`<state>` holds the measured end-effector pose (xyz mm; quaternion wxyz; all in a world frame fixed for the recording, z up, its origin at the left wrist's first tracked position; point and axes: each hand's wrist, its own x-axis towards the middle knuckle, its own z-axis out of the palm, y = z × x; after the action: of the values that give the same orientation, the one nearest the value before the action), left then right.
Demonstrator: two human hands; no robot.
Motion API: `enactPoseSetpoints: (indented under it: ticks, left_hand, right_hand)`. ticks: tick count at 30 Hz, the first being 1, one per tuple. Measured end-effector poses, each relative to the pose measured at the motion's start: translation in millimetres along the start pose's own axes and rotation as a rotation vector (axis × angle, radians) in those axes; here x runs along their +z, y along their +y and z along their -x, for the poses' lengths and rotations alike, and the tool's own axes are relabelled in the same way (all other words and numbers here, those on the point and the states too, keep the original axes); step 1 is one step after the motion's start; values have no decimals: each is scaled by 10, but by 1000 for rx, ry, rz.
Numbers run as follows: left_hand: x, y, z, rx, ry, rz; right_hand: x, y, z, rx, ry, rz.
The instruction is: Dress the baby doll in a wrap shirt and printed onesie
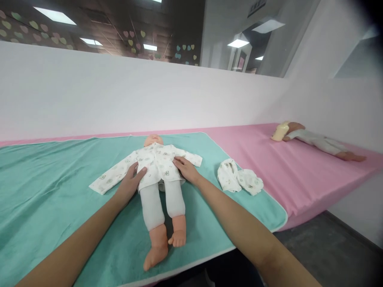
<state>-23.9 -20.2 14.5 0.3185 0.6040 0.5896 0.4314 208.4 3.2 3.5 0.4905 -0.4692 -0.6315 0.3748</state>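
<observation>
A baby doll lies on its back on a teal towel, feet toward me. It wears a white printed long-sleeved shirt over white legs; the sleeves spread out to both sides, and no doll hands show at the cuffs. My left hand rests against the shirt's left side, thumb apart from the fingers. On the shirt's right side lies my right hand, fingers stretched out over the cloth. The undersides of both hands are hidden. To the right sits a folded piece of matching printed clothing.
The towel covers part of a pink padded table. At its far right end lie a second doll and a pale yellow bottle. A white wall with a window above closes off the back.
</observation>
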Motion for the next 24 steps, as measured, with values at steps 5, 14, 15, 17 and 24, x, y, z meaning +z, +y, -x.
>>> enactPoseSetpoints:
  ticks: [5, 14, 15, 17, 24]
  left_hand:
    - [-58, -27, 40, -11, 81, -94]
    - [-142, -11, 124, 70, 47, 93]
    - [-153, 0, 133, 68, 67, 134]
    - [-174, 21, 148, 75, 105, 200]
    - [-209, 55, 221, 207, 91, 26]
  right_hand:
    - [-214, -7, 436, -19, 6, 160]
    - [-1463, -70, 1711, -75, 209, 944]
    - [-1635, -67, 1805, -77, 220, 1019]
    - [-1943, -62, 1947, -5, 187, 1140]
    - [-2077, -342, 1881, 192, 128, 1130]
